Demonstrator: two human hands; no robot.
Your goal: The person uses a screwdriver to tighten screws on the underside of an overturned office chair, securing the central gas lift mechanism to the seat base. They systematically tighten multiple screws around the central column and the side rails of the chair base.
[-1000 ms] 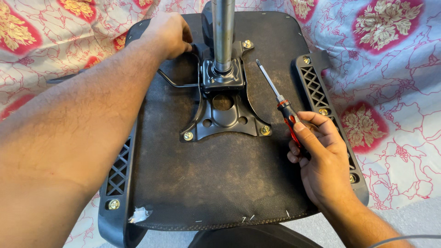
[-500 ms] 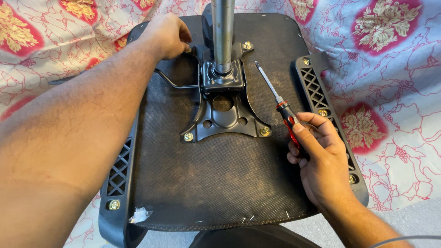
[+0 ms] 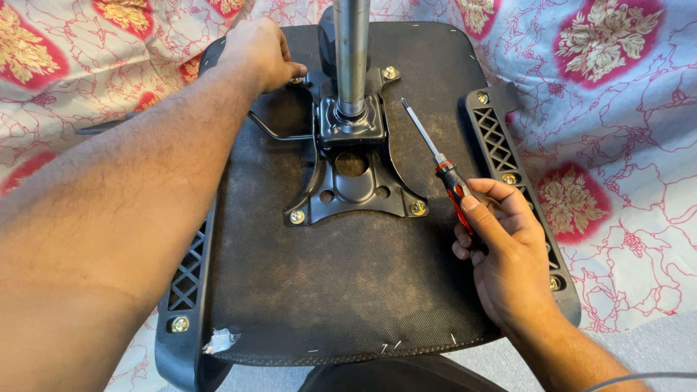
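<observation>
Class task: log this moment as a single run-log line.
left hand: on far-left corner of black metal mounting plate | right hand: grips red-and-black-handled screwdriver, tip lifted | upturned black chair seat

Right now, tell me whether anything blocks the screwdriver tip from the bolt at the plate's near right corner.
Nothing visible does. The screwdriver in the right hand lies over bare seat underside, and the brass bolt sits exposed beside its shaft, uncovered.

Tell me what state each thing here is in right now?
Chair seat: upside down on the flowered cloth.
Metal plate: lying on the seat, screws at its corners.
Screwdriver: held, tip clear of any screw.
Right hand: closed on the screwdriver handle.
Left hand: resting at the plate's far corner.
</observation>
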